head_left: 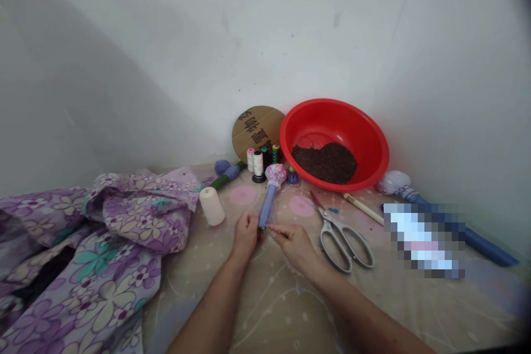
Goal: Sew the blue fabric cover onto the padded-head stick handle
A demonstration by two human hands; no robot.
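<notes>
A blue-wrapped stick with a round floral cloth head [268, 202] stands slanted in front of me, its head pointing away. My left hand [247, 228] is closed around its lower end from the left. At that same end, the thumb and forefinger of my right hand [293, 239] are pinched together; whatever lies between them is too small to make out. A cone of off-white thread [212, 206] stands left of my hands. To the right lie large grey-handled scissors [341, 237], blades pointing away.
Behind are several thread spools [258, 163], a cardboard disc [254, 130] and a red basin [375, 163] holding dark brown grains. Floral cloth [136, 210] is heaped at left. A blue stick with a white cloth head [448, 218] and a pale slotted stick [363, 209] lie right.
</notes>
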